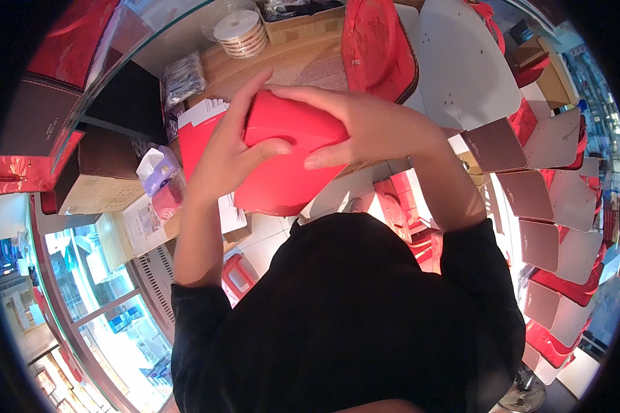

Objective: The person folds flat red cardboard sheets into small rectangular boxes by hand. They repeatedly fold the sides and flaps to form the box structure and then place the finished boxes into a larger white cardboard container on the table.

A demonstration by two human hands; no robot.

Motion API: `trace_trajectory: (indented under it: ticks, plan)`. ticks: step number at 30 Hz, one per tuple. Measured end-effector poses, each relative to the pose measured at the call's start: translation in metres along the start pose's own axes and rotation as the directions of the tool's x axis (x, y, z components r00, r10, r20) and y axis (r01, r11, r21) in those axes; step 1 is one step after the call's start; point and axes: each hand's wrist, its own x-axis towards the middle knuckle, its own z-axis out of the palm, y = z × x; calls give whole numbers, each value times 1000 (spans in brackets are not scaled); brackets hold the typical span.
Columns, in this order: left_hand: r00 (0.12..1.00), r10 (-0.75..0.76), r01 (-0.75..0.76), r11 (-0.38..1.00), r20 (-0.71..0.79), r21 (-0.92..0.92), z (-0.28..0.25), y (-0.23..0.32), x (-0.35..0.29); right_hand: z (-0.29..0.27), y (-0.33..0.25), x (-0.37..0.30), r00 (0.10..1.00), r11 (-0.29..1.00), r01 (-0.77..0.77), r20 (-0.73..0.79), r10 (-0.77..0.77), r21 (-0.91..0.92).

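Note:
Both my hands grip a red, smooth, box-like piece (293,124) over the near edge of the table. A broad red flap with a curved lower edge hangs from it towards me. My left hand (231,155) wraps round its left side, thumb pressed on the front and index finger reaching up past the top. On the right side, my right hand (372,124) lays its fingers along the upper edge with the thumb on the front. The two thumbs point at each other across the red surface. What lies inside or behind the piece is hidden.
The wooden table (303,62) bears a stack of white spools (241,33), a clear packet (184,77) and a red bag (379,51). A tissue pack (157,168) and cardboard box (100,179) stand left. Several red bags with brown-and-white panels (541,248) line the right.

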Motion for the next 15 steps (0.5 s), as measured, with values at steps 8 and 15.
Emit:
trace_trajectory:
  ticks: [8,15]
  plan:
    - [981,-183,191,966,-60,177,-4,-11,-6,24,30,9,971,952,163,-211,-109,260]
    - [987,-160,164,968,-33,189,-8,0,-10,20,26,5,966,863,160,-255,-37,480]
